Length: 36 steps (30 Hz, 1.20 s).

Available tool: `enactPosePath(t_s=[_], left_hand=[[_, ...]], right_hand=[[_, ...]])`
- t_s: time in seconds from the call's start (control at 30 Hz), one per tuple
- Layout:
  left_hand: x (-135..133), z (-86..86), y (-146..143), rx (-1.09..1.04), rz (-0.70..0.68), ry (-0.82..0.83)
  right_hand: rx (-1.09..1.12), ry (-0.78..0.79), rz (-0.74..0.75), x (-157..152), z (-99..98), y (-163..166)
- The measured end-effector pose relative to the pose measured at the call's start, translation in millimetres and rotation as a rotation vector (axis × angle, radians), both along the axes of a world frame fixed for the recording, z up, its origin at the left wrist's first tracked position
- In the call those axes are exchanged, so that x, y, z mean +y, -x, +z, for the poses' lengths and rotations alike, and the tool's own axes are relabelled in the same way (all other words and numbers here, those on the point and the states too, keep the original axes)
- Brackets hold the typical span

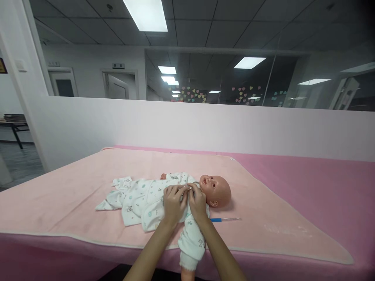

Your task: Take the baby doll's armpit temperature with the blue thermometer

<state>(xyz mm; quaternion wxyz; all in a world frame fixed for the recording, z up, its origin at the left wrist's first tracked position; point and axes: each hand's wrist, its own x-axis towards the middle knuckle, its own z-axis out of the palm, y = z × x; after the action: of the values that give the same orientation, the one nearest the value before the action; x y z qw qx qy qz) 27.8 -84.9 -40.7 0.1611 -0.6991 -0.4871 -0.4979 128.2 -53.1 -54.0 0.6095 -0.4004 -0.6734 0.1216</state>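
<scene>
A baby doll (pixel 218 190) lies on its back with its head to the right, dressed in a white patterned baby jacket (pixel 152 201) and matching trousers. My left hand (pixel 175 199) and my right hand (pixel 197 198) meet at the jacket's upper front, just below the doll's chin. Fingertips of both hands pinch the cloth close together near the neckline; any fastener between them is too small to make out. One doll arm in a white sleeve (pixel 191 238) stretches toward me between my forearms, past the table edge.
A thin tool with a blue handle (pixel 216 220) and a slim shaft lies beside the doll's head. Under the doll spreads a peach mat (pixel 263 234) over a pink cover (pixel 336 187). A white low wall (pixel 205 125) with glass above stands behind.
</scene>
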Motion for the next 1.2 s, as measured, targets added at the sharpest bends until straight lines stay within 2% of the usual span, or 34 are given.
enactPosePath(t_s=[0.1,0.27,0.37,0.47,0.7,0.83,0.93,1.03,1.1,1.2], left_hand=[[-5,-0.5,7,0.015,0.032,0.000],[-15,-1.2,36,-0.082,0.207,0.037],[-21,-0.6,43,-0.034,0.157,0.103],[-24,0.0,39,0.032,0.092,0.086],[-24,0.7,31,0.010,0.043,0.088],[-26,2.5,31,0.010,0.015,0.128],[-26,2.0,31,-0.029,-0.011,0.153],[-26,0.3,31,-0.075,-0.029,0.177],[-25,-0.6,32,-0.099,-0.034,0.195],[-24,-1.4,32,-0.130,-0.031,0.219]], right_hand=[[0.008,0.021,-0.021,-1,2.3,0],[0.009,0.054,-0.013,-2,4.1,0],[0.024,0.067,-0.010,-3,4.6,-1],[0.039,0.070,-0.016,-5,5.4,-1],[0.039,0.041,0.012,-2,3.9,0],[-0.006,-0.050,-0.021,-2,-0.2,0],[-0.161,-0.248,-0.062,-6,-0.8,0],[-0.338,-0.459,-0.042,-12,2.2,1],[-0.393,-0.499,-0.015,-15,4.6,3],[-0.402,-0.460,0.005,-16,6.8,4]])
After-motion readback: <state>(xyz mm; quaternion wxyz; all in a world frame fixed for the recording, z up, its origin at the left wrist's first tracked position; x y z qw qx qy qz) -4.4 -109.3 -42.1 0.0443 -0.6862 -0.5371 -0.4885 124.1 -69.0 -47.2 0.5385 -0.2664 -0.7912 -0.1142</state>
